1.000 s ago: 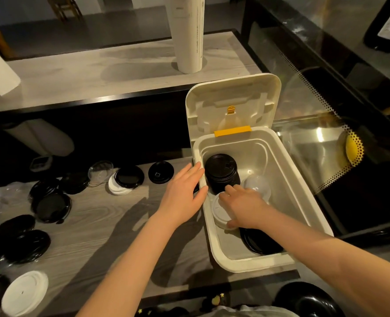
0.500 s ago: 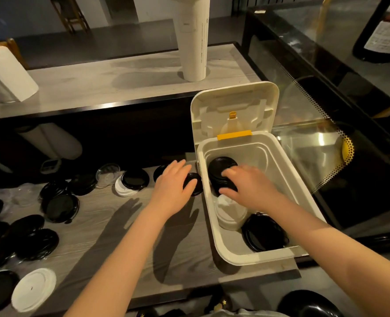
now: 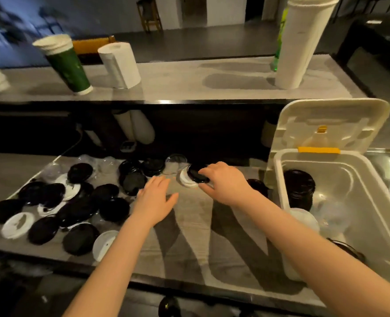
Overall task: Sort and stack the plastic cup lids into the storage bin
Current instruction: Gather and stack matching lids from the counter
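The white storage bin [image 3: 281, 177] stands at the right with its hinged cover [image 3: 326, 120] up. Inside are a stack of black lids [image 3: 299, 186], a white lid stack [image 3: 303, 221] and clear lids [image 3: 333, 216]. Many loose black, white and clear lids [image 3: 79, 209] lie spread on the grey table to the left. My right hand [image 3: 226, 181] pinches the edge of a black lid [image 3: 196, 176] that rests on a white lid [image 3: 184, 181]. My left hand [image 3: 155, 197] hovers open just left of it, above the table, holding nothing.
Behind a dark gap runs a raised counter [image 3: 189, 88] with a tall white cup stack [image 3: 301, 42], a paper towel roll [image 3: 120, 65] and a green-sleeved cup stack [image 3: 65, 62]. Another black lid [image 3: 258, 186] lies beside the bin's left wall.
The view has swung left. My right hand came out of the bin and took hold of a black lid on the table. My left hand moved left, away from the bin.
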{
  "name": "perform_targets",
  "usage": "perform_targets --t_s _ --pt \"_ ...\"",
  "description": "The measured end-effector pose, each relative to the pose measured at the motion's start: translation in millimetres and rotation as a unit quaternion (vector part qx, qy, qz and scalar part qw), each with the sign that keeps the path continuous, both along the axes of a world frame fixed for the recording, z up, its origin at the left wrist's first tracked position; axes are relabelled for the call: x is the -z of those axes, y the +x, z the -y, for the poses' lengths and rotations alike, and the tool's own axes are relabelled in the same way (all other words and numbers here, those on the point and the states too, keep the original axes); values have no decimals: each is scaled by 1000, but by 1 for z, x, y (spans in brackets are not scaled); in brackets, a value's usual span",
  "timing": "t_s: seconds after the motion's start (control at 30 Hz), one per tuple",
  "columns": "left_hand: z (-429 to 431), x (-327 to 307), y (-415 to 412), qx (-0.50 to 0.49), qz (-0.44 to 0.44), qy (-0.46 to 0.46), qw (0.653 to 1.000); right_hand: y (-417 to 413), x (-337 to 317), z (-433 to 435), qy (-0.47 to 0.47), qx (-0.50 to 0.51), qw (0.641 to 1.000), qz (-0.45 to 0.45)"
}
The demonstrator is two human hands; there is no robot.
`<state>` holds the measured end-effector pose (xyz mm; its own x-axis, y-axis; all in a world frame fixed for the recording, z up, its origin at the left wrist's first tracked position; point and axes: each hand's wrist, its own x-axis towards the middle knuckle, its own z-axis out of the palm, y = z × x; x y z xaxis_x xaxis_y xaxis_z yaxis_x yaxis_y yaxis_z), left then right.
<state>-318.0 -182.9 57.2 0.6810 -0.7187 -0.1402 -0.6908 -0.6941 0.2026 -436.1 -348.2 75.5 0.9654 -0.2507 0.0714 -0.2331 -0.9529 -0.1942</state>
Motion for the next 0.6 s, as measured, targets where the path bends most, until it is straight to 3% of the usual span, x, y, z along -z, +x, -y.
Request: perform_targets --t_s 0.33,0.5,0.6 --pt "-109 44 112 -103 -51 79 990 103 52 -93 68 -2 990 -121" --pt "-119 73 153 -93 -113 157 977 135 72 -115 101 42 984 -143" --pt "-119 87 161 -77 -107 139 981 148 77 -123 103 72 981 -151"
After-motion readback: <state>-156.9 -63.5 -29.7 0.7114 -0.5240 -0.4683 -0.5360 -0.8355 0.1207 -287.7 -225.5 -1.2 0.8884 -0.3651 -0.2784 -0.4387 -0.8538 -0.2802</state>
